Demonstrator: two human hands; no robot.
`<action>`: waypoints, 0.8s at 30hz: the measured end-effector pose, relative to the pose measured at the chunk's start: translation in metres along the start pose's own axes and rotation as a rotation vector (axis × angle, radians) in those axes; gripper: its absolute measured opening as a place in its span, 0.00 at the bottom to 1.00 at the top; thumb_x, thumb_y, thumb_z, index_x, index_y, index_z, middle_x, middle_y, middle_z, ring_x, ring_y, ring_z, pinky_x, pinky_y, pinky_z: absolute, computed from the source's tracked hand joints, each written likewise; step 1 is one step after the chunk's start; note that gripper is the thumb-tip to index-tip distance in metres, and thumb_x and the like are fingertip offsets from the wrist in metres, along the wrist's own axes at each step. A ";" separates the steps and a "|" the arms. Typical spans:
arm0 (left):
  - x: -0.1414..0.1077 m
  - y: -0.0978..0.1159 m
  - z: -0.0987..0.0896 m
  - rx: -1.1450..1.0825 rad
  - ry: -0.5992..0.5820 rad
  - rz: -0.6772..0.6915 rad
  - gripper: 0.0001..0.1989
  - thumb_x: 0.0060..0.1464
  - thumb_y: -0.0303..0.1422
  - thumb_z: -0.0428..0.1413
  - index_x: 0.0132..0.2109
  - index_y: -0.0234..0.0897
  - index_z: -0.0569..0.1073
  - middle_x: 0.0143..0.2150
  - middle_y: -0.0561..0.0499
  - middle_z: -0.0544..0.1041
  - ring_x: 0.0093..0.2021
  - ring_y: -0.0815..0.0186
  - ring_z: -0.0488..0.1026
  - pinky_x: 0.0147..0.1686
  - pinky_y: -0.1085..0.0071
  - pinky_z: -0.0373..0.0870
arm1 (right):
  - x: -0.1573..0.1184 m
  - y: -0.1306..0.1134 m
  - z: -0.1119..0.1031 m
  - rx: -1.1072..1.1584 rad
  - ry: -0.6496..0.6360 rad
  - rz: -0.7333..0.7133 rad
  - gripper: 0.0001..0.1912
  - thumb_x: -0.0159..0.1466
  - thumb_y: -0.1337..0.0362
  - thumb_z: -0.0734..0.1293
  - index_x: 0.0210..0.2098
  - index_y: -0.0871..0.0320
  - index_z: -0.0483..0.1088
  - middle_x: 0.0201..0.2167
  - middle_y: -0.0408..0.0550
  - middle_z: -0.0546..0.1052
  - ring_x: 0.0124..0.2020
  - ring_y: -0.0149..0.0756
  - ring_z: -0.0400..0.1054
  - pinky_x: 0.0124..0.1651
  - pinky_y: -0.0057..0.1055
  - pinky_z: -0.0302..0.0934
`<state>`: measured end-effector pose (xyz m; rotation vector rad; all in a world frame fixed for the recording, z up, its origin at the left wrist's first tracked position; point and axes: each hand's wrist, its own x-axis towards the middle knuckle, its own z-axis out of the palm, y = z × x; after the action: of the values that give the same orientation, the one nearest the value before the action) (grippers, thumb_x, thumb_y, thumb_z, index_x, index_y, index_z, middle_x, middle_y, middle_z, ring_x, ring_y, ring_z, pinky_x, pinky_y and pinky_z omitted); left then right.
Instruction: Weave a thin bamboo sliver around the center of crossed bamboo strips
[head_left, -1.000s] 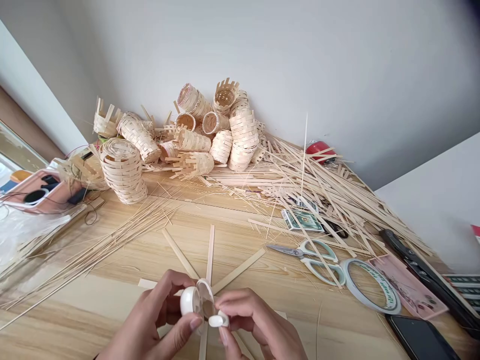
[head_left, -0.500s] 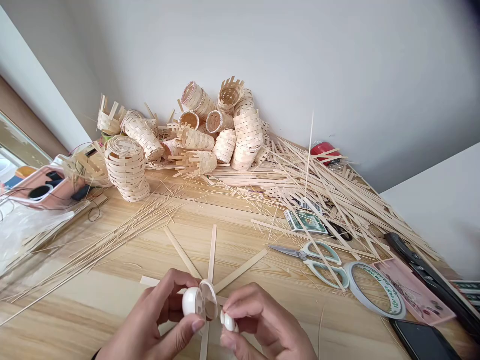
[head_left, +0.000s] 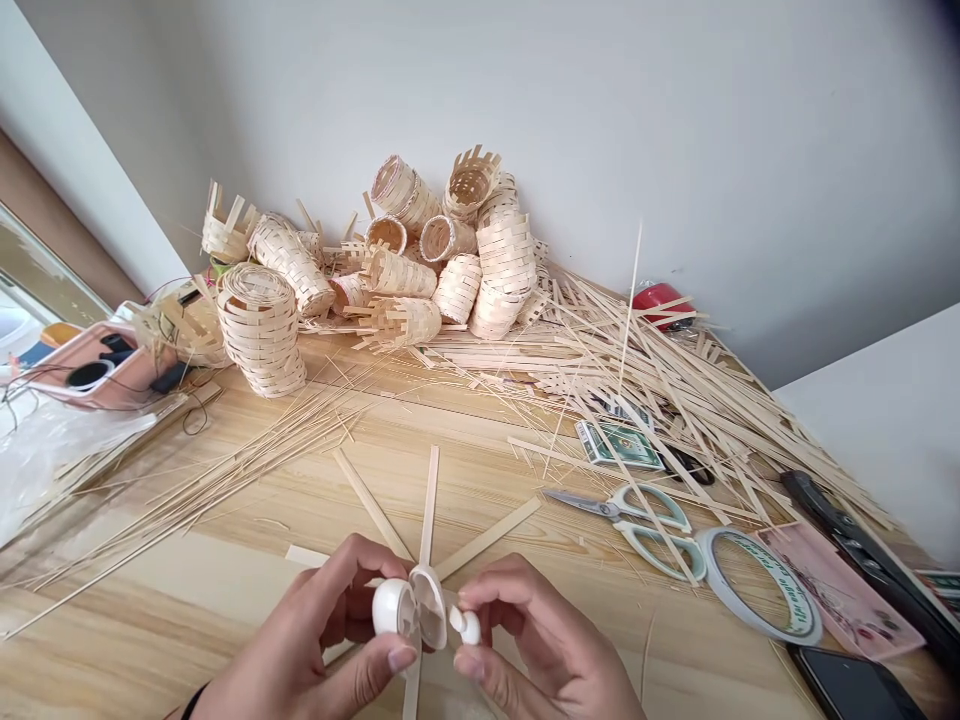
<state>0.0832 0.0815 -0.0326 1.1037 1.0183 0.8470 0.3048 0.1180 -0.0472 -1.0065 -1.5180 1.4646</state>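
My left hand (head_left: 311,640) is closed around a small, glossy white earbud case (head_left: 389,608), thumb on the near side and fingers behind. Its lid stands open toward the right. Between the thumb and fingertips of my right hand (head_left: 559,640) is a white earbud (head_left: 470,628), just right of the lid and apart from it. Below the hands, flat wooden strips (head_left: 429,505) fan out in a star on the table; my hands and the case cover where they cross.
Woven baskets (head_left: 259,330) pile up against the wall. Loose strips (head_left: 675,400) spread along the right back. Scissors (head_left: 626,510), a tape roll (head_left: 712,580), a pink tray (head_left: 892,635) and a phone (head_left: 847,685) lie at right. Thin canes (head_left: 247,470) lie at left.
The earbud has turned in my right fingers, and its stem now points toward the case. The whole view has shifted slightly; my left hand keeps its hold on the case.
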 end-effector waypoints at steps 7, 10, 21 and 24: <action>-0.001 0.000 -0.001 -0.055 -0.025 -0.036 0.16 0.66 0.48 0.57 0.50 0.42 0.69 0.46 0.49 0.74 0.47 0.63 0.73 0.48 0.68 0.69 | 0.000 0.005 0.002 0.029 -0.073 0.025 0.07 0.65 0.59 0.75 0.43 0.50 0.78 0.37 0.45 0.76 0.38 0.35 0.74 0.44 0.27 0.71; -0.001 0.000 -0.002 -0.053 -0.052 -0.050 0.17 0.67 0.49 0.56 0.51 0.42 0.68 0.47 0.48 0.74 0.48 0.62 0.73 0.49 0.67 0.68 | -0.001 0.004 0.002 0.038 -0.065 0.054 0.08 0.64 0.57 0.76 0.39 0.53 0.77 0.34 0.45 0.76 0.35 0.35 0.74 0.42 0.27 0.71; -0.002 0.000 -0.001 -0.141 -0.125 -0.049 0.18 0.66 0.49 0.57 0.49 0.39 0.67 0.45 0.47 0.74 0.44 0.63 0.71 0.46 0.66 0.66 | 0.003 -0.009 -0.002 0.129 -0.078 0.135 0.21 0.53 0.49 0.82 0.30 0.55 0.72 0.29 0.44 0.74 0.31 0.35 0.71 0.35 0.28 0.69; 0.000 0.000 -0.001 -0.188 -0.124 -0.009 0.16 0.67 0.45 0.58 0.50 0.39 0.65 0.45 0.46 0.76 0.43 0.65 0.73 0.45 0.67 0.67 | -0.010 -0.009 -0.019 0.095 -0.090 0.102 0.18 0.57 0.49 0.80 0.34 0.53 0.75 0.30 0.44 0.73 0.30 0.34 0.70 0.34 0.28 0.68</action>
<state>0.0821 0.0815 -0.0324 0.9782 0.8232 0.8389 0.3259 0.1160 -0.0377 -0.9850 -1.4636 1.6572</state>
